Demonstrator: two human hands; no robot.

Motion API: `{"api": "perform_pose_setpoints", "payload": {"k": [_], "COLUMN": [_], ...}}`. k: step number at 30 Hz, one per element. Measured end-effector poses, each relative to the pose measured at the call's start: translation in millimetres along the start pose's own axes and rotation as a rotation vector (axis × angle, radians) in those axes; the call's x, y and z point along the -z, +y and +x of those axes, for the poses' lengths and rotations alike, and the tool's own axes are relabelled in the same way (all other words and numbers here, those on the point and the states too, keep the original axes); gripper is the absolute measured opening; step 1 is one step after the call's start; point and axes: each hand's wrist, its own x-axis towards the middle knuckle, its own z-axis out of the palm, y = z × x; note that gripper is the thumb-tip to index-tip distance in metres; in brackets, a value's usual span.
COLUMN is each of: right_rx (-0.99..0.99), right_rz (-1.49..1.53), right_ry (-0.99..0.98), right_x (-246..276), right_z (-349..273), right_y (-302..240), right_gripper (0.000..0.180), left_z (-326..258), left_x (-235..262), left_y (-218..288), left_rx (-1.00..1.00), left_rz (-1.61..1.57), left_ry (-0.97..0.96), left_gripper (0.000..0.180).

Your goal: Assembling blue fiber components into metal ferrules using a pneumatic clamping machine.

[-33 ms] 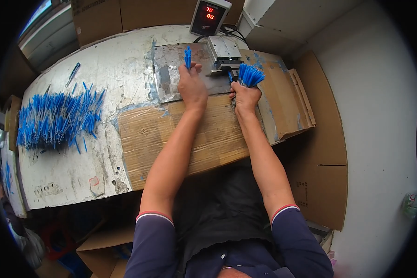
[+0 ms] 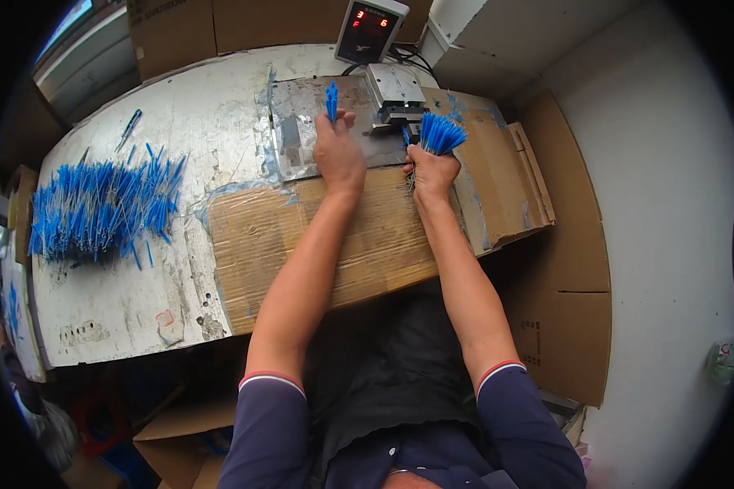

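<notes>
- Head view: our left hand (image 2: 338, 155) pinches a few blue-tipped wires (image 2: 332, 99) upright at twelve o'clock on the worktop (image 2: 122, 301).
- Our right hand (image 2: 432, 173) is clamped round a blue wire bundle (image 2: 440, 134), just beside the small metal press (image 2: 395, 90) at one o'clock.
- We judge feeding is under way; the next wire needs careful aligning.
- A loose wire pile (image 2: 98, 208) lies at nine o'clock.

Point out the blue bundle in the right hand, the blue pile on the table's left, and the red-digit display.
Blue bundle (image 2: 440, 133), head view, on its fanned blue tips above the right hand.
Blue pile (image 2: 98, 205), head view, on the middle of the heap.
Display (image 2: 370, 28), head view, on its dark screen.
</notes>
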Motion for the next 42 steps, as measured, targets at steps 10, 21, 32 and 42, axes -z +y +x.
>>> {"api": "perform_pose_setpoints", "payload": {"k": [10,21,32,42], "right_rx": [-0.014,-0.239,-0.377,-0.411], "right_rz": [0.029,0.195,0.135,0.256], "right_ry": [0.011,-0.174,-0.262,-0.350], "right_x": [-3.3,20.8,40.5,50.1], "right_z": [-0.7,2.6,6.4,12.0], "right_y": [2.0,-16.9,-17.6,-14.8], "right_gripper": [0.011,0.010,0.016,0.016], "left_z": [-1.0,-8.6,-8.4,-11.1], "left_x": [1.3,-3.9,-6.0,-10.2], "left_y": [0.2,-8.6,-14.3,-18.3], "left_rx": [-0.036,-0.458,-0.467,-0.628], "left_rz": [0.099,0.438,0.430,0.493], "left_ry": [-0.002,-0.211,-0.330,-0.316], "left_gripper": [0.012,0.020,0.016,0.014]}}
